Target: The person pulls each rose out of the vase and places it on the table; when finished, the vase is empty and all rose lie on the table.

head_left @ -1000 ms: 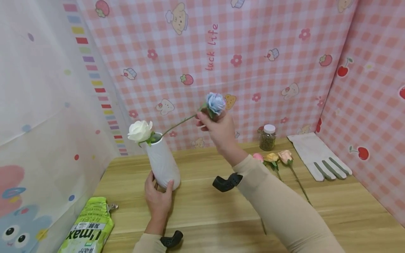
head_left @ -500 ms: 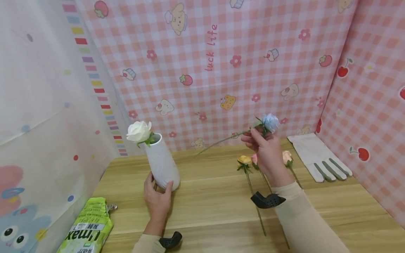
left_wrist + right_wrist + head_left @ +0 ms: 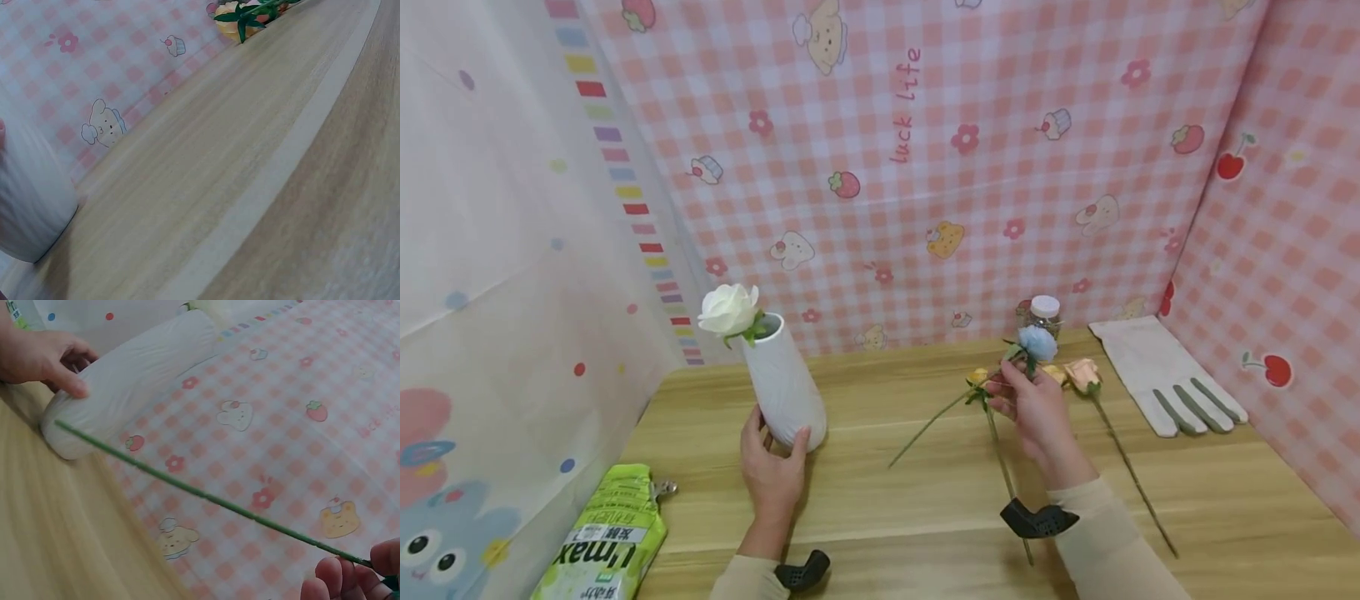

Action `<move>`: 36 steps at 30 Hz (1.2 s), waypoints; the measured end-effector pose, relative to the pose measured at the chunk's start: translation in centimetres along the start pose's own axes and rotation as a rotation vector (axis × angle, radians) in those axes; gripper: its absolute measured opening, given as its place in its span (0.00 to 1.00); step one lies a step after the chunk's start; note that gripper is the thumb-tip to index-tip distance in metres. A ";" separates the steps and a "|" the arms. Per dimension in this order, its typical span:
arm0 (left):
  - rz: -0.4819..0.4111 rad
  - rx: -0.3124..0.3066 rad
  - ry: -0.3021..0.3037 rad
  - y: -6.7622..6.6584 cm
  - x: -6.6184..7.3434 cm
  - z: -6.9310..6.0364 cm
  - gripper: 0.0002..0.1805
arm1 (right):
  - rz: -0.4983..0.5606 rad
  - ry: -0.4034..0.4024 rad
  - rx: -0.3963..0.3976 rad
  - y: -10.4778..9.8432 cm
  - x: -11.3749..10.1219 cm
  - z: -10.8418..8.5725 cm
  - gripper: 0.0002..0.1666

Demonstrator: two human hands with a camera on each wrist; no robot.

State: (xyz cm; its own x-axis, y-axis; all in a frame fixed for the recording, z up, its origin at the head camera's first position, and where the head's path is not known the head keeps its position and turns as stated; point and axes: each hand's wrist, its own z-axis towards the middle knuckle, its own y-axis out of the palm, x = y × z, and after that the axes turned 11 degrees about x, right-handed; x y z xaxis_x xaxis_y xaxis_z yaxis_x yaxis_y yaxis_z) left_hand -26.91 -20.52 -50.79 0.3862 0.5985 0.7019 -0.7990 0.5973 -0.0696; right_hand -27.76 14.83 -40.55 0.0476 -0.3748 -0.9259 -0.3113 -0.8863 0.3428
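A white ribbed vase (image 3: 784, 387) stands on the wooden table, with a white rose (image 3: 729, 310) leaning out of its mouth. My left hand (image 3: 775, 477) grips the vase low down, thumb on one side and fingers on the other. In my right hand (image 3: 1037, 417) a blue rose (image 3: 1037, 342) is pinched just below its bloom. Its green stem (image 3: 209, 497) points down and left, apart from the vase. Under and beside that hand lie a yellow rose (image 3: 977, 377) and a peach rose (image 3: 1083, 376); another yellowish bloom is partly hidden.
A jar with a white lid (image 3: 1045, 307) stands at the back, partly behind the blue rose. A white glove (image 3: 1165, 375) with grey-green finger stripes lies at the right. A green bag (image 3: 610, 533) with a metal clip sits at the front left.
My right hand has drawn the blue rose out of the vase, carried it right, and lowered it toward the roses on the table. The left hand has stayed on the vase.
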 end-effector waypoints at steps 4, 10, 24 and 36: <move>-0.005 0.008 -0.006 0.0 0.3 0.1 0.43 | -0.073 0.010 -0.009 0.2 1.0 0.0 0.15; -0.005 0.012 -0.003 -0.1 0.5 0.4 0.43 | -0.129 0.000 -0.021 1.0 1.7 -0.1 0.23; 0.015 0.006 0.002 0.0 0.1 0.2 0.43 | -0.324 -0.029 -0.155 1.9 3.9 -0.7 0.16; 0.019 0.000 0.004 0.0 0.0 -0.1 0.43 | -0.398 -0.017 -0.256 2.0 5.2 -1.0 0.36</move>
State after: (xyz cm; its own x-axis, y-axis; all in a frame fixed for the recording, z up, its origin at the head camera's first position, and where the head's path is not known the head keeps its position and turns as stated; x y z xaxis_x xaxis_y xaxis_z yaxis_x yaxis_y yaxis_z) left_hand -26.90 -20.46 -50.89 0.3729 0.6114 0.6979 -0.8060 0.5861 -0.0828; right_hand -27.22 10.82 -44.56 0.0997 0.0099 -0.9950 -0.0284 -0.9995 -0.0128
